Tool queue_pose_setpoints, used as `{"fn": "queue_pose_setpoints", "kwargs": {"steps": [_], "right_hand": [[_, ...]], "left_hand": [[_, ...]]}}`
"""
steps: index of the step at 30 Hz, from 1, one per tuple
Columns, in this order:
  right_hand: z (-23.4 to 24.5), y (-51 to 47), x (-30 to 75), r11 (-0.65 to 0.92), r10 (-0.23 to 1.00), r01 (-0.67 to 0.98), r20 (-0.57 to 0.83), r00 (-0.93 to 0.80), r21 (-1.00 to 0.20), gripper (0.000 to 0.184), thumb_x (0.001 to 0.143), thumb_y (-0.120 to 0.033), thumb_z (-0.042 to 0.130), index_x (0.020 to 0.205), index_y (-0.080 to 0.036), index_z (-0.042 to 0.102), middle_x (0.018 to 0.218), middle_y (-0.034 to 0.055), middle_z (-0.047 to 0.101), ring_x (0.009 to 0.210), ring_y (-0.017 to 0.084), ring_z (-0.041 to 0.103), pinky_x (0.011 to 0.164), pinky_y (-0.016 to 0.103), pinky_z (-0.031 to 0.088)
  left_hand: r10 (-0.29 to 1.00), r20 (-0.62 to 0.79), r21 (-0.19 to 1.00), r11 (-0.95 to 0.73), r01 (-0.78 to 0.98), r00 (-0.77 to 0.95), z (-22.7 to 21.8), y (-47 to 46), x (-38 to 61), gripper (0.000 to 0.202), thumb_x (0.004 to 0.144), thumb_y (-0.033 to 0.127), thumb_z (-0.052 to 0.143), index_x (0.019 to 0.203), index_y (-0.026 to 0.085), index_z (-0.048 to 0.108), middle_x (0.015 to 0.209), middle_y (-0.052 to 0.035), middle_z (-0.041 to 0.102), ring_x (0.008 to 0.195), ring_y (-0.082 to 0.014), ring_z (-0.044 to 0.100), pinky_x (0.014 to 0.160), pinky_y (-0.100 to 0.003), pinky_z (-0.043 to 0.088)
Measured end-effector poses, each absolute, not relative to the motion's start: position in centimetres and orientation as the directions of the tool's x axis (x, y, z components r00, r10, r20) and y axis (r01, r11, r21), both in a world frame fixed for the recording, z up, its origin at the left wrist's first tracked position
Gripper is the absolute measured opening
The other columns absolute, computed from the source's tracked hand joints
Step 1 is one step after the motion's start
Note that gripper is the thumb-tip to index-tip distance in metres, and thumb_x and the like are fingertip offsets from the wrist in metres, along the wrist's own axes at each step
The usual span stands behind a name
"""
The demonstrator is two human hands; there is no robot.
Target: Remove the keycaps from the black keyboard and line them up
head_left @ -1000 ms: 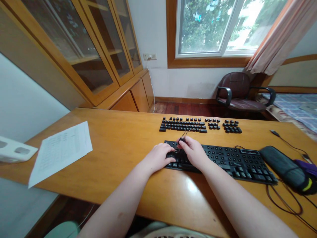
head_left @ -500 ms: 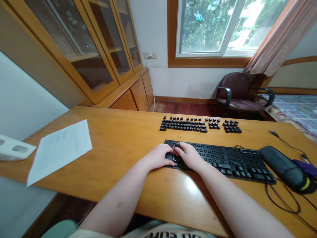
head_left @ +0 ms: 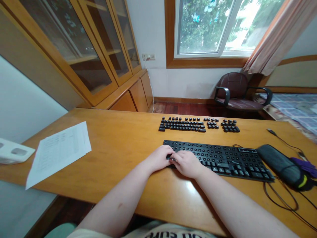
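**Both hands at the left end of a bare keyboard**

The left hand (head_left: 159, 158) and right hand (head_left: 186, 162) rest side by side on the near left corner of the keyboard (head_left: 223, 158), almost touching each other. The keyboard lies on the tabletop (head_left: 119, 145) in front of the person, its keycaps off, so that rows of bare switch posts show. The fingers of both hands curl down onto the frame. Something small and dark sits between the fingertips, but it is too small to name. Whether either grip is closed on it cannot be told; both hands are half curled.

Beyond the keyboard, well apart from the hands, the keycaps (head_left: 198, 124) lie on the tabletop, laid out in rows that follow the keyboard's layout. To the right of the keyboard, just beside its end, lies a dark pouch (head_left: 277, 162), with cables (head_left: 282, 198) looping near it. On the far left of the tabletop lies a printed sheet (head_left: 58, 150), and a white object (head_left: 13, 153) pokes in at the left edge. Behind the tabletop stand a chair (head_left: 239, 92) under the window (head_left: 213, 28) and a glass-fronted cabinet (head_left: 94, 56) along the left wall.
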State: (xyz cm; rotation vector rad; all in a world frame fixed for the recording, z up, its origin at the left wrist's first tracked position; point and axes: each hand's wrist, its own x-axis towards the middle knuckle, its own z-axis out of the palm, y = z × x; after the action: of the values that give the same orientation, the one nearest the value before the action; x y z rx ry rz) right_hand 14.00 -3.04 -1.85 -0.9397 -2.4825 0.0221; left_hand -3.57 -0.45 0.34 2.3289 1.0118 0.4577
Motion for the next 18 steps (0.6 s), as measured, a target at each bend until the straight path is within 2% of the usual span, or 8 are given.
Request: {"fn": "queue_pose_setpoints", "kwargs": {"steps": [3,9,14,18], "right_hand": [[-2.0,-3.0,13.8,0.719,0.68,0.649,0.442,-0.585,-0.249,0.019,0.089,-0.024,0.045,0.089,-0.015,0.061,0.07,0.0071,0.065,0.065,0.018,0.057,0.063,0.028,0.042],[-1.1,-3.1,13.7,0.622,0.782,0.678,0.356,-0.512,-0.391,0.021,0.089,-0.025,0.044,0.082,-0.017,0.063,0.072,0.0071,0.066,0.068,0.018,0.059,0.066,0.028,0.043],[-0.8,-2.8,13.9,0.492,0.87,0.704,0.284,-0.402,-0.512,0.02,0.088,-0.027,0.047,0.079,-0.019,0.063,0.074,0.0057,0.067,0.069,0.018,0.06,0.067,0.028,0.045],[-0.7,-2.5,14.1,0.447,0.894,0.691,0.271,-0.355,-0.568,0.02,0.087,-0.029,0.048,0.082,-0.019,0.064,0.076,0.0059,0.068,0.073,0.019,0.062,0.069,0.028,0.045]], "left_hand": [[0.748,0.064,0.599,-0.559,0.573,0.661,0.1,-0.4,-3.5,0.005,0.071,0.016,0.062,0.074,0.017,0.065,0.082,-0.0034,0.062,0.08,-0.0167,0.055,0.075,-0.027,0.043],[0.762,0.064,0.561,-0.562,0.608,0.645,0.2,-0.5,-3.3,0.004,0.073,0.018,0.063,0.07,0.017,0.064,0.072,-0.0019,0.06,0.073,-0.0161,0.053,0.068,-0.026,0.041],[0.772,0.054,0.559,-0.549,0.621,0.633,0.4,-0.5,-3.1,0.009,0.075,0.026,0.064,0.078,0.017,0.065,0.079,-0.0037,0.063,0.078,-0.0184,0.055,0.071,-0.028,0.042],[0.779,0.064,0.572,-0.541,0.616,0.624,0.5,-0.5,-3.2,0.013,0.077,0.027,0.062,0.085,0.018,0.066,0.082,-0.0042,0.063,0.08,-0.0185,0.055,0.073,-0.029,0.042]]}}
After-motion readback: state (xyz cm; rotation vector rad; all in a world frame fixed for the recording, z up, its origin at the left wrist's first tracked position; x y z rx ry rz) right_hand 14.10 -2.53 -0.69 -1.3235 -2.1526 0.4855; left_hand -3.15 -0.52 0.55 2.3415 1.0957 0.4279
